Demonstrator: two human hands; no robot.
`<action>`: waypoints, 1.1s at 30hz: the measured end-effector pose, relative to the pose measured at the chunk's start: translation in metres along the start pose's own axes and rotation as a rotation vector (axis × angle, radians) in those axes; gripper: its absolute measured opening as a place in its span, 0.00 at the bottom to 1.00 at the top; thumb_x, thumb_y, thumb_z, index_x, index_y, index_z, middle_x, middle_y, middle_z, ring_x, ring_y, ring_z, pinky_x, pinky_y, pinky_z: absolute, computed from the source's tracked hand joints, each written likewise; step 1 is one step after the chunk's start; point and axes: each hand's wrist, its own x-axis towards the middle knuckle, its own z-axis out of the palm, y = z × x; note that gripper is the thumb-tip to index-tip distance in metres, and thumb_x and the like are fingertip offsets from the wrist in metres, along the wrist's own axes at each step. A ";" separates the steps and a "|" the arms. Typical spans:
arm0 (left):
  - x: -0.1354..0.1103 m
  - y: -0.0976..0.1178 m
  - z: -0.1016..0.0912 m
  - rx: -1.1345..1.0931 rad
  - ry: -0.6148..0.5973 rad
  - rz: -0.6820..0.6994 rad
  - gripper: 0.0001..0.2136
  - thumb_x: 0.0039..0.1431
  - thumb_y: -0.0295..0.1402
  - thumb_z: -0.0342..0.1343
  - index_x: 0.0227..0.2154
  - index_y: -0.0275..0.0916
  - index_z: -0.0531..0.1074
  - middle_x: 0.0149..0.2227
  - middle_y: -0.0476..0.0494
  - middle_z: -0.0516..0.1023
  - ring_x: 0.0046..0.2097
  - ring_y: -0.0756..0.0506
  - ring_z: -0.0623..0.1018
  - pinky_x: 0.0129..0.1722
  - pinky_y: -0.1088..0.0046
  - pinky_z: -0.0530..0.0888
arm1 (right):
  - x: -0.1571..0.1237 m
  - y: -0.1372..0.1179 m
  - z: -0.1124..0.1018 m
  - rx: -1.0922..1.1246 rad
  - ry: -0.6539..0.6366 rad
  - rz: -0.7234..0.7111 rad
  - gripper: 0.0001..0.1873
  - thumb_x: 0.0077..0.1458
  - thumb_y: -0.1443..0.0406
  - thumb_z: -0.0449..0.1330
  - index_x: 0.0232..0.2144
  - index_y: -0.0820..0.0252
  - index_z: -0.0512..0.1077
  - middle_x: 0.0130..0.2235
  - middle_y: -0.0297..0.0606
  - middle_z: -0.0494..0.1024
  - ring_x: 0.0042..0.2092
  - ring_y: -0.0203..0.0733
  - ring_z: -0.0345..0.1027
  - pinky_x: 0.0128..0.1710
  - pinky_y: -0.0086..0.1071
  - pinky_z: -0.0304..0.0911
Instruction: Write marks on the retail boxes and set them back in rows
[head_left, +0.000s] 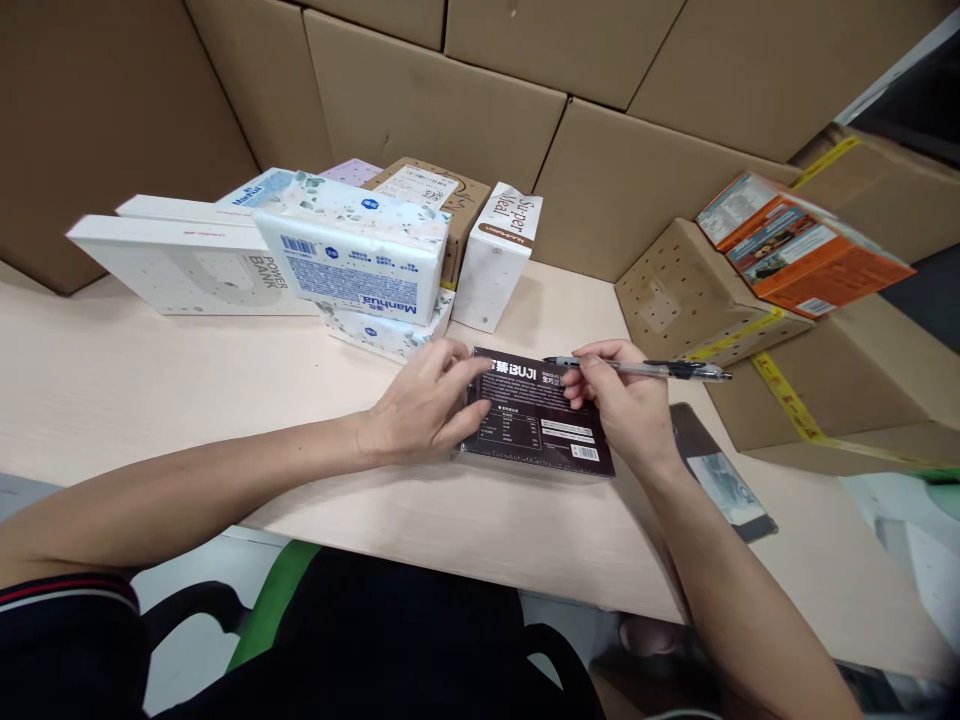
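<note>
A flat dark brown box with white print lies on the light wooden table in front of me. My left hand rests on the box's left edge, fingers spread and pressing it down. My right hand is closed around a clear pen with a dark cap end. The pen lies nearly level, and its tip points left over the box's top edge.
Behind the box stand tissue packs, a white power bank box, a white Super Meal carton and a brown carton. At right sit a cardboard box, an orange box and a dark flat packet. Large cartons wall the back.
</note>
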 end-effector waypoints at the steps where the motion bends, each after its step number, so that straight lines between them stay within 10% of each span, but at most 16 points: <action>1: -0.001 0.000 0.003 0.002 0.035 0.117 0.19 0.68 0.41 0.51 0.56 0.37 0.69 0.53 0.32 0.73 0.53 0.35 0.75 0.53 0.50 0.75 | 0.000 0.000 0.000 -0.035 0.001 -0.009 0.08 0.57 0.58 0.64 0.34 0.56 0.72 0.26 0.32 0.77 0.25 0.33 0.69 0.24 0.28 0.65; 5: -0.005 0.000 0.016 -0.016 0.034 0.369 0.21 0.68 0.44 0.53 0.57 0.36 0.70 0.57 0.27 0.74 0.62 0.29 0.71 0.59 0.44 0.72 | -0.003 0.002 0.001 -0.111 -0.015 -0.080 0.09 0.58 0.57 0.63 0.35 0.56 0.73 0.28 0.32 0.78 0.26 0.34 0.68 0.24 0.29 0.64; 33: -0.005 0.002 0.019 0.047 0.000 0.368 0.22 0.67 0.46 0.53 0.55 0.35 0.71 0.56 0.26 0.76 0.61 0.28 0.72 0.59 0.42 0.72 | -0.005 0.010 -0.002 -0.325 -0.123 -0.128 0.12 0.64 0.55 0.59 0.42 0.55 0.75 0.35 0.36 0.82 0.34 0.39 0.73 0.36 0.36 0.66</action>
